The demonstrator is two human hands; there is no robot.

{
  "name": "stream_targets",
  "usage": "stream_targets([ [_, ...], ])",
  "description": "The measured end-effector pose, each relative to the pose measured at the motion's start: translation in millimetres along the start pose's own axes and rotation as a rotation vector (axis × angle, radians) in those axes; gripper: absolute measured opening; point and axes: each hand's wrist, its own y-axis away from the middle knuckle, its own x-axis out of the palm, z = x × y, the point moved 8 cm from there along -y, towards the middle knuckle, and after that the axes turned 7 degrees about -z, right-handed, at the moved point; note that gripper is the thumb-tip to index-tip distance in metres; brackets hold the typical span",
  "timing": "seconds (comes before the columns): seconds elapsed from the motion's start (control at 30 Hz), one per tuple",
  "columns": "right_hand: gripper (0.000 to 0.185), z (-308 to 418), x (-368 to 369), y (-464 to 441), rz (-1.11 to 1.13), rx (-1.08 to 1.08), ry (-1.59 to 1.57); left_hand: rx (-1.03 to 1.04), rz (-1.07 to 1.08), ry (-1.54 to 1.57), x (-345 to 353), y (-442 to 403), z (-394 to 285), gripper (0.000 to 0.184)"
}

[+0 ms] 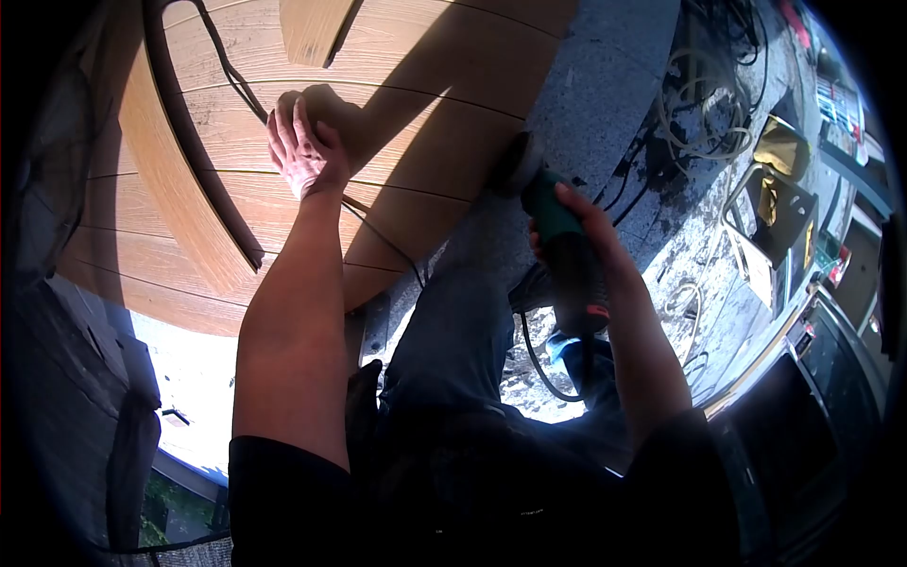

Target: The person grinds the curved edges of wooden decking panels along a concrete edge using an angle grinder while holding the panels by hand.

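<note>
My left hand (307,156) lies with its fingers extended on a round wood-plank top (444,142). A thin dark cable (378,227) runs beneath it across the planks. My right hand (595,227) is wrapped around a green and black angle grinder (572,274), whose disc (517,163) is at the rim of the round top; whether they touch I cannot tell. From the grinder's rear end a black cord (540,369) loops down. A curved wooden strip (170,156) rests on the planks left of my left hand, and a short board piece (314,30) lies farther up.
Pale hose coils (694,113) and dark cables lie on the stained concrete (595,85) to the right. Beyond them are a yellow item (782,146) and a metal-framed object (751,198). Dark sheeting (80,369) hangs at the left. My legs (453,331) are below the top's near edge.
</note>
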Motion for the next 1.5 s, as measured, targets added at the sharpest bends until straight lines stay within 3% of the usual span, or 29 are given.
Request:
stream_targets([
  [1.5,0.083,-53,10,13,-0.001,0.118,-0.014,-0.004,-0.011,0.017,1,-1,2,0.058],
])
